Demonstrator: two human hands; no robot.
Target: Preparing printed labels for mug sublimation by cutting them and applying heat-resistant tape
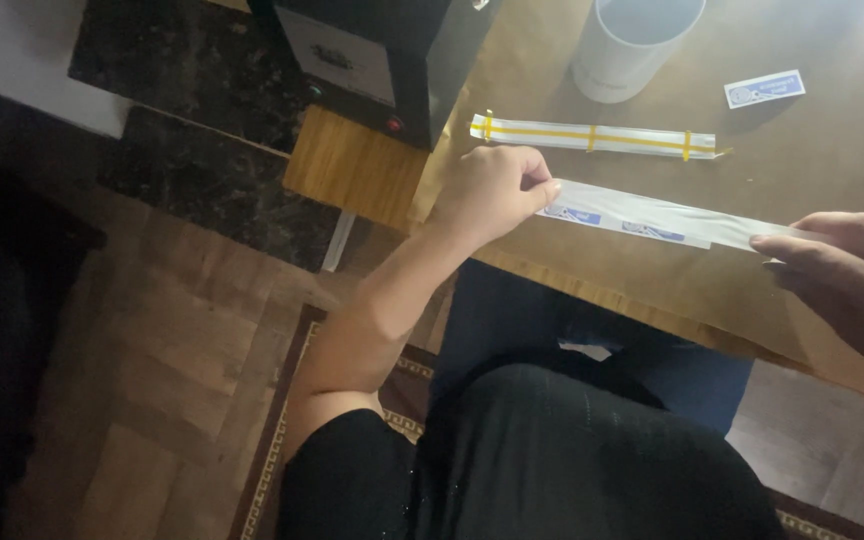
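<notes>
**Two hands stretch a long clear sleeve over the table edge**

Nearest, the left arm runs from a black sleeve up to the left hand (492,195), curled into a loose fist that pinches the left end of a long clear plastic sleeve (652,217). The right hand (847,275) comes in from the right, fingers extended, fingertips gripping the sleeve's other end. The sleeve lies just above the wooden table (812,170), its long axis running left to right, dipping slightly toward the right; two small blue-and-white labels show along it. Farther back lies a second sleeve (592,137), parallel, banded in yellow tape. Beyond stand a black box (382,50), a white cup (632,45) and a loose blue label (764,89).
</notes>
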